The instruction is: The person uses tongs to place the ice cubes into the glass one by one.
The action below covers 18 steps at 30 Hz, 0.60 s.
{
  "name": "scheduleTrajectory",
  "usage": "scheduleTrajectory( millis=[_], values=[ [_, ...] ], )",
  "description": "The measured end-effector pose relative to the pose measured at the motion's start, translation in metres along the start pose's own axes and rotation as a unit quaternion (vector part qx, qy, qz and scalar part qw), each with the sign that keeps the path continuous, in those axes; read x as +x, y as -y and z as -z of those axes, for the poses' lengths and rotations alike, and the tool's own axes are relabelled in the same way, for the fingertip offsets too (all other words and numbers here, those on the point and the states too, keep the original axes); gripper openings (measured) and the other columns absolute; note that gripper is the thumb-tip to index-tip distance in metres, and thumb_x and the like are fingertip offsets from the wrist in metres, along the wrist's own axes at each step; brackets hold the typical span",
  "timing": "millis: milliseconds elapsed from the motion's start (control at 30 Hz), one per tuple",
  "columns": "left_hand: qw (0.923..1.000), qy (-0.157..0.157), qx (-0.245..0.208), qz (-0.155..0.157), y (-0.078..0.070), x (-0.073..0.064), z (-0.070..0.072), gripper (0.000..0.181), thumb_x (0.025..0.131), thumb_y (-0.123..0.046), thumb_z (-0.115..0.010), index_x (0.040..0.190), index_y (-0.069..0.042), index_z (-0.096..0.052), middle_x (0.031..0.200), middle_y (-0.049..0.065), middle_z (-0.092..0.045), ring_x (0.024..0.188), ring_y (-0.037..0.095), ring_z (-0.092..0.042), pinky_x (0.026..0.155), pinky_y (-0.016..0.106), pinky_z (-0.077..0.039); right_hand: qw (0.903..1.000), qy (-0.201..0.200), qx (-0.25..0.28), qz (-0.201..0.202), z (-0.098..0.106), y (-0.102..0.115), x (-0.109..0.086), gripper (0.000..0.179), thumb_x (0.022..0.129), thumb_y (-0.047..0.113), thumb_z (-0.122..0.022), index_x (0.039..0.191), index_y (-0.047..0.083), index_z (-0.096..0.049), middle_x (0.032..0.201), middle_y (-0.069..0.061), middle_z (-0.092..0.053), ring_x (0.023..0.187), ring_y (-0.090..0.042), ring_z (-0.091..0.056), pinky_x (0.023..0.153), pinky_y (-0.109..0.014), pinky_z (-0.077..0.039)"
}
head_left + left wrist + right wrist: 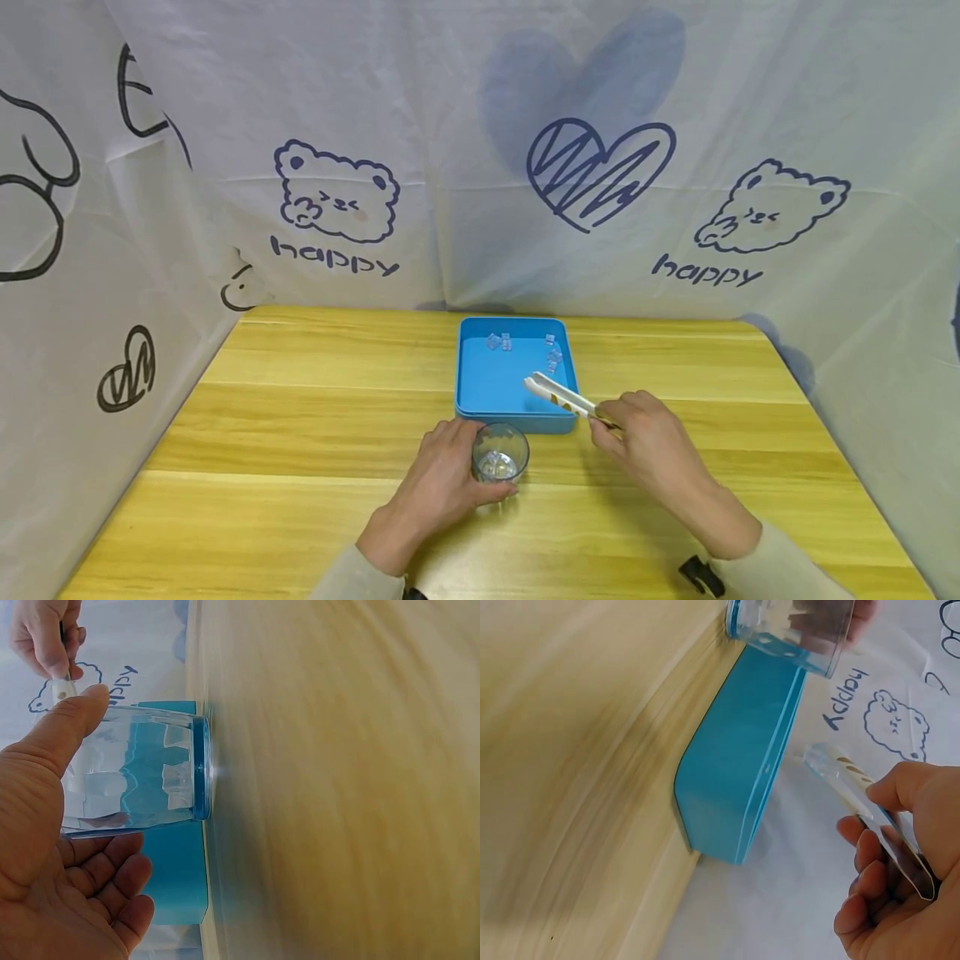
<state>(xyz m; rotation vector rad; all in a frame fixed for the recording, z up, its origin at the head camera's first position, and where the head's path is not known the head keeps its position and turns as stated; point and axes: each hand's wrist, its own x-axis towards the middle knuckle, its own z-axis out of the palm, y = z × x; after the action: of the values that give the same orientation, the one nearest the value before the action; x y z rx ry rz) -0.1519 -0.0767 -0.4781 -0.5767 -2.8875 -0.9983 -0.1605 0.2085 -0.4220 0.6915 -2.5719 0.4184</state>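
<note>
My left hand (442, 471) holds a clear drinking glass (112, 772) upright on the table, thumb on one side and fingers on the other. A few clear cubes (178, 786) lie at the bottom of the glass. Right behind it stands a blue tray (480, 387) with several clear cubes (506, 342) scattered near its far and right sides. In my right hand (652, 446) is a pair of white-tipped tongs (558, 395), pinched between thumb and fingers. Their tips hang over the right part of the tray, apart from the cubes lying there. Whether the tips grip anything, I cannot tell.
The wooden table (300, 417) reaches back to a white cloth (457, 208) with blue drawings, which hangs behind the tray. The cloth also rises at the left and right sides. Dark bands (701, 575) show near both sleeves.
</note>
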Motion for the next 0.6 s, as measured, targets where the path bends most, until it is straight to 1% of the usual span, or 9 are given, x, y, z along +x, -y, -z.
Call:
scheduleTrajectory(
  millis=[233,367,600],
  values=[
    [1.0000,-0.002,0.009,-0.001,0.000,0.000,-0.001,0.084,0.074,-0.053,-0.094,0.134,-0.005,-0.061,0.127,0.008,-0.067,0.114,0.026,-0.060,0.106,0.050,-0.046,0.9996,0.012,0.025,-0.002,0.011,0.007,-0.011,0.006,0.092,0.016,-0.078,0.091,0.010,-0.078,0.078,0.006,-0.064,0.074,-0.008,-0.051,0.060,-0.025,-0.048],
    [1.0000,-0.002,0.005,-0.001,0.001,0.000,0.000,0.083,0.074,-0.052,-0.094,0.134,-0.005,-0.060,0.128,0.008,-0.067,0.115,0.027,-0.060,0.106,0.051,-0.046,0.9992,0.002,0.038,0.009,0.015,0.013,-0.015,0.003,0.090,0.014,-0.080,0.092,0.013,-0.079,0.079,0.008,-0.064,0.075,-0.005,-0.051,0.060,-0.023,-0.049],
    [1.0000,-0.006,-0.001,-0.005,0.001,0.000,-0.001,0.087,0.074,-0.050,-0.095,0.139,-0.006,-0.058,0.132,0.009,-0.066,0.118,0.028,-0.060,0.106,0.052,-0.045,0.9974,-0.013,0.055,0.043,0.017,0.019,-0.020,0.007,0.086,0.011,-0.081,0.091,0.014,-0.078,0.079,0.011,-0.063,0.075,-0.001,-0.048,0.058,-0.017,-0.047]
  ],
)
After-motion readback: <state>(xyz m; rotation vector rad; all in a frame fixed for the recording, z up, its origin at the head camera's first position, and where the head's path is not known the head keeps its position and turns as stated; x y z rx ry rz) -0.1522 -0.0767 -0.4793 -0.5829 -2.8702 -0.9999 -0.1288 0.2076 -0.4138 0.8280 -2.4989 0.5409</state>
